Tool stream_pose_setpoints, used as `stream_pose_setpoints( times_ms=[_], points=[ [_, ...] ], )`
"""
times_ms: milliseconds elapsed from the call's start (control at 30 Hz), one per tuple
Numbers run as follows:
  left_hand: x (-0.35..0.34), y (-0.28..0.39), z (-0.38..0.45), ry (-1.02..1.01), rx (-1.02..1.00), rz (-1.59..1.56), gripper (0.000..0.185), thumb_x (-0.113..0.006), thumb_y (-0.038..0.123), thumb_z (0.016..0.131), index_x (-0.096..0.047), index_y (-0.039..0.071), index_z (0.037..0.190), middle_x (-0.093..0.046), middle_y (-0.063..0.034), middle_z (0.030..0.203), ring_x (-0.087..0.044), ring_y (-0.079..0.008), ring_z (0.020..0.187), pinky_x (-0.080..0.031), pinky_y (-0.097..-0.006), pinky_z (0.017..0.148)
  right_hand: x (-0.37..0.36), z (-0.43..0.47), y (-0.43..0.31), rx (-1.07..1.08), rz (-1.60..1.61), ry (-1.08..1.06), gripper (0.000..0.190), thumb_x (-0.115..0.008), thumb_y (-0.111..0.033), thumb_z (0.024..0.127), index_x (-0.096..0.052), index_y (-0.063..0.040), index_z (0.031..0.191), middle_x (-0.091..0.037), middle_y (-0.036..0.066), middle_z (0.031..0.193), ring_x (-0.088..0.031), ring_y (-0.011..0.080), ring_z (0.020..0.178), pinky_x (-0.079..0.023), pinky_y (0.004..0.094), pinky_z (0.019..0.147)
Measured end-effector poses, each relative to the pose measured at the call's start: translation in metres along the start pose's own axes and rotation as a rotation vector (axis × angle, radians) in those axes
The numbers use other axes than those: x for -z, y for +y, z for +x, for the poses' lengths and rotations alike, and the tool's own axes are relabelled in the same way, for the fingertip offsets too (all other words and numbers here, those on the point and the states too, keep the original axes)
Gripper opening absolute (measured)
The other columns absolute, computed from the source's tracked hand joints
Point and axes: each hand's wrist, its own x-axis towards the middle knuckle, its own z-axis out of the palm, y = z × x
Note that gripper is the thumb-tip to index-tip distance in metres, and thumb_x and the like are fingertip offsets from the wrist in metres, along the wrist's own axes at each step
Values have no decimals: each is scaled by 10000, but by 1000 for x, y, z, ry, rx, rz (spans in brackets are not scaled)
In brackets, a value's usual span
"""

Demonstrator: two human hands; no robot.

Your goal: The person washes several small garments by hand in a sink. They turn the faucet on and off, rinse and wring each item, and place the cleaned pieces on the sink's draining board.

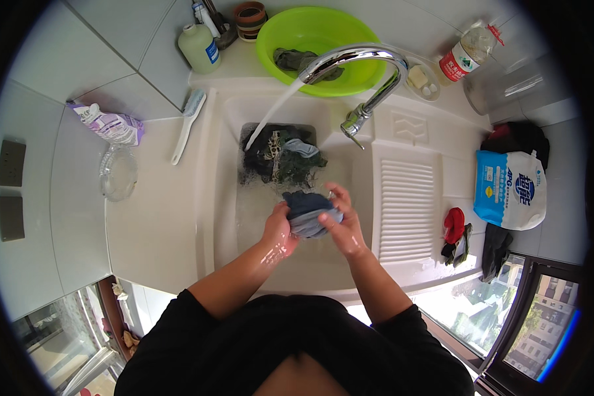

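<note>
My left hand [280, 228] and my right hand [344, 220] hold a wet, bunched dark blue and light grey-blue cloth [312, 217] between them, over the front part of a white laundry sink [222, 237]. The left hand grips its left side. On its right side the right thumb presses the cloth, while some fingers are raised. Beyond the hands, dark and patterned clothes [287, 156] lie in water in the basin. A curved chrome faucet [371, 52] pours a stream of water onto their left part.
Behind the faucet is a green plastic basin [272, 44] with dark cloth. A scrub brush [187, 131] and glass dish [118, 173] lie left. Right are a ribbed washboard [406, 213], red cloth [454, 223], detergent bag [512, 190], soap dish [424, 84] and plastic bottle [467, 54].
</note>
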Motion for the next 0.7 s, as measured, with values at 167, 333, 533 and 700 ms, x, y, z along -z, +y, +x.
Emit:
stream_pose_setpoints(
  times_ms=[167,333,533,700],
  points=[
    [-33,12,-30,-232,213,16,396,-383,326,1057,-465,79,1356,-577,-89,1315,-602,-231,1161,-506,-413,983,-2,23,23,-465,936,239,270,-665,-132,933,-602,-64,1186,-450,87,1472,-496,305,1278,-433,441,1070],
    [-39,33,-46,-125,206,325,543,-421,563,997,-451,207,1406,-557,-66,1325,-559,-268,1207,-475,-546,977,-14,40,-11,-104,621,152,196,-756,-70,838,-566,-63,884,-465,184,1460,-556,329,1231,-508,475,984],
    [-49,58,-44,-293,293,-64,552,-528,674,906,-601,157,1085,-626,-85,1134,-630,-257,1033,-533,-462,890,-34,41,-44,476,-345,-110,438,-913,-195,644,-525,-30,763,-514,199,1400,-641,299,1038,-534,401,844],
    [-75,52,-30,-204,-23,33,412,-651,481,924,-613,73,967,-635,-72,959,-647,-203,853,-557,-351,751,-54,38,-42,-7,344,264,291,-810,-214,828,-574,-45,811,-653,90,1061,-630,208,861,-531,366,747]
  ],
)
